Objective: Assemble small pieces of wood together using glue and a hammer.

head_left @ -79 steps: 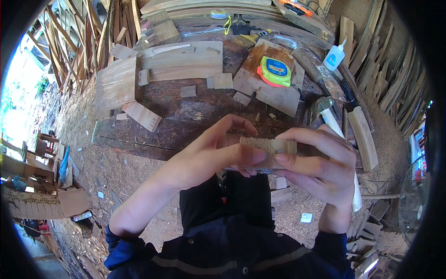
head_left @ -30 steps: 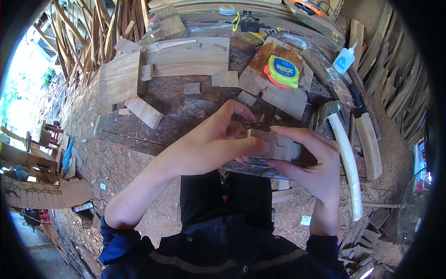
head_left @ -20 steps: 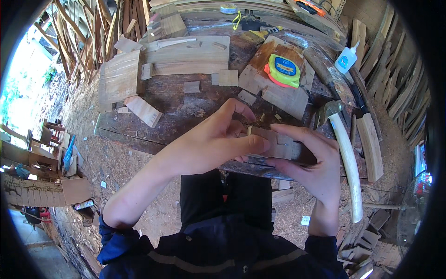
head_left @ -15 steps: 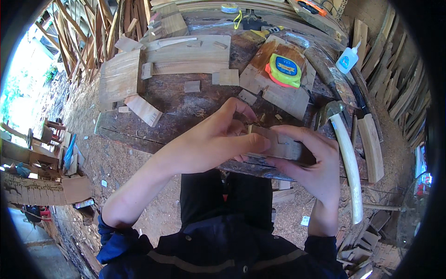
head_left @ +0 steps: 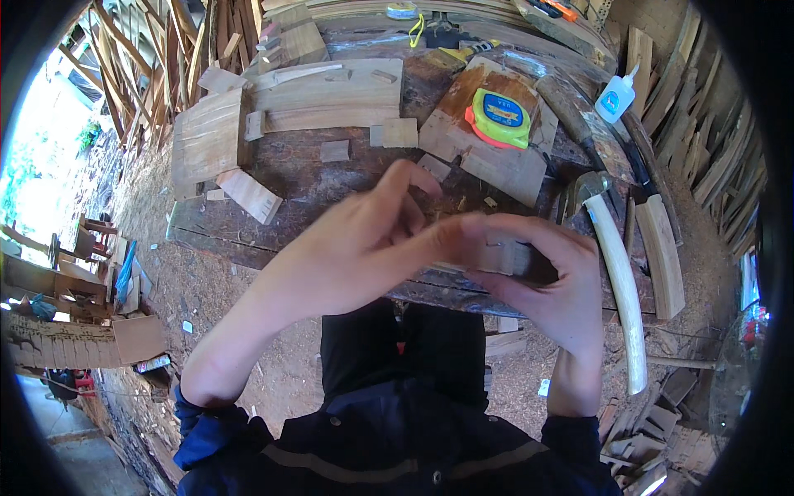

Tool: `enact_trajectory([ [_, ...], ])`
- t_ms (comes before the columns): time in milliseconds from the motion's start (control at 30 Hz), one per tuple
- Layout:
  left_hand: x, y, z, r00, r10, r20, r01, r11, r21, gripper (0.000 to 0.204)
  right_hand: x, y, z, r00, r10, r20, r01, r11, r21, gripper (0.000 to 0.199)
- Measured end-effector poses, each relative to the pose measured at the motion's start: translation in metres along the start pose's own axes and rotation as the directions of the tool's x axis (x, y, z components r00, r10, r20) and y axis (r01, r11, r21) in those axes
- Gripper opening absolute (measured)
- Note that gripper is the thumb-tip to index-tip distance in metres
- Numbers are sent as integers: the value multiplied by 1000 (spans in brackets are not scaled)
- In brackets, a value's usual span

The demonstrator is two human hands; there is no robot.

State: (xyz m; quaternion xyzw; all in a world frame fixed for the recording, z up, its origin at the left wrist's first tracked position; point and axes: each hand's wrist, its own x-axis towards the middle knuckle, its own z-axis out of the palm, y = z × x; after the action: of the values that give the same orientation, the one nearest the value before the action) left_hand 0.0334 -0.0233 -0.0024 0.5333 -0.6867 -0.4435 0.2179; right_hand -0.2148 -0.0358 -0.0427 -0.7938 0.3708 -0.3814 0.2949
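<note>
A small wooden block (head_left: 501, 258) is at the near edge of the workbench, with a small nail-like bit on its upper face. My right hand (head_left: 554, 277) grips it from the right, index finger along the far side and thumb on the near side. Over the block's left end is my left hand (head_left: 356, 244), blurred by motion. Its thumb reaches across toward my right index fingertip, while its curved index finger stands apart from the thumb. Part of the block is hidden beneath the left hand.
A hammer (head_left: 616, 289) with a pale handle lies at the right edge. Beyond my hands are a yellow-green tape measure (head_left: 499, 120) on a board (head_left: 504, 172), a white glue bottle (head_left: 616, 97), wooden boards (head_left: 331, 99) and small offcuts (head_left: 399, 132). Wood strips (head_left: 178, 62) lean at far left.
My left hand has shifted slightly, its thumb lifting and moving over the block toward my right fingertips. My right hand keeps the block in nearly the same place. The view has shifted slightly.
</note>
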Motion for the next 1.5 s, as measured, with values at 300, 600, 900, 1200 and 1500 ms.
enact_trajectory([
  [300,-7,-33,-11,943,235,-237,-254,966,-53,25,4,-8,1,996,80,27,-80,997,-13,48],
  [600,1,-31,-4,769,615,-177,-587,788,186,56,2,-16,2,991,129,36,-128,991,-30,47],
  [900,11,-31,-6,756,645,-109,-615,758,219,49,2,-17,1,995,93,39,-89,992,-86,47],
  [1200,13,-37,-4,786,605,-123,-584,794,172,46,5,-12,1,999,26,39,-19,984,-175,47],
  [1500,14,-43,-4,785,601,-150,-581,798,160,46,9,-17,1,998,39,52,-28,982,-189,46],
])
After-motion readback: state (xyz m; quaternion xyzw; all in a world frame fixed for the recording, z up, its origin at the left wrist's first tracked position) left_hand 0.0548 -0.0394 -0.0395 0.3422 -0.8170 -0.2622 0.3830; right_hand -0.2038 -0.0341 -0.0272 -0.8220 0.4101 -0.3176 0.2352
